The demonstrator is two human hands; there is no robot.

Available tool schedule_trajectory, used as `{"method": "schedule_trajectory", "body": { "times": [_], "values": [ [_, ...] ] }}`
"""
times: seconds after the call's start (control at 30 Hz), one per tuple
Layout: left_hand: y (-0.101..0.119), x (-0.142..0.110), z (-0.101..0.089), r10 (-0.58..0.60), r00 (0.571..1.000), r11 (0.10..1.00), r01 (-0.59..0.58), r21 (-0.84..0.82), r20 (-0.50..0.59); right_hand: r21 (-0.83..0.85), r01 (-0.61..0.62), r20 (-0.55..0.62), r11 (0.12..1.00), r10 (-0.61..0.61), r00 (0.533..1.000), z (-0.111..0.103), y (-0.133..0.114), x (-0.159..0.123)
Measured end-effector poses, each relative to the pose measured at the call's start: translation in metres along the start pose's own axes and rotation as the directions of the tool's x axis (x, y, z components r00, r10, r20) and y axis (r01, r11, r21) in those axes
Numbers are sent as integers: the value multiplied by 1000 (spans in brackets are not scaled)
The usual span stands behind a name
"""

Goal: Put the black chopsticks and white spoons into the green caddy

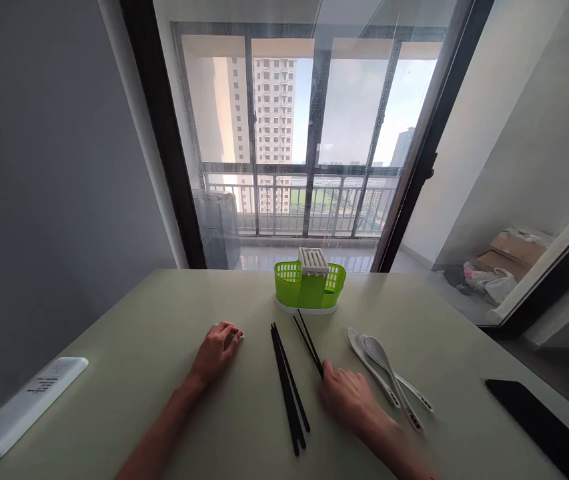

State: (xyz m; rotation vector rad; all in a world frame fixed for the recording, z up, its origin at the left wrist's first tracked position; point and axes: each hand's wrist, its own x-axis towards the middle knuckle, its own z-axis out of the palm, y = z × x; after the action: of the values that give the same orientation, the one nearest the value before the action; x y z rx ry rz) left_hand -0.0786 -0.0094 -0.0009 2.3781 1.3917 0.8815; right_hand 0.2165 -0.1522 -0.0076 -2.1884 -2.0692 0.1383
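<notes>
Green caddy (313,293), white slotted top (313,261); right hand (348,397) grips chopsticks (317,362) nearby.

Toward seven o'clock, the person's left hand (217,350) was bare, with slim fingers (224,327) and a smooth, rounded back that narrowed to a slender wrist (196,381); the left forearm (167,427) was bare too, broadening evenly as far as the lower edge of the view. Toward five o'clock, the right hand (348,397) was likewise bare, its back broad and its knuckles softly rounded, while the bare right forearm (397,445) grew blurred near the lower edge. Fingernails were too small to make out on either hand.
</notes>
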Motion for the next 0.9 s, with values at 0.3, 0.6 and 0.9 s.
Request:
{"method": "schedule_trajectory", "body": {
  "times": [0.3,0.6,0.9],
  "values": [
    [38,-9,10,71,992,984,-52,-171,106,399,232,-199,887,-163,966,-28,-15,2],
    [75,-8,28,180,981,925,-145,-351,68,653,218,-292,725,-25,956,-20,-5,-6],
    [154,7,61,258,952,802,-115,-586,166,574,217,-335,790,-16,942,-12,12,-18]
  ]
}}
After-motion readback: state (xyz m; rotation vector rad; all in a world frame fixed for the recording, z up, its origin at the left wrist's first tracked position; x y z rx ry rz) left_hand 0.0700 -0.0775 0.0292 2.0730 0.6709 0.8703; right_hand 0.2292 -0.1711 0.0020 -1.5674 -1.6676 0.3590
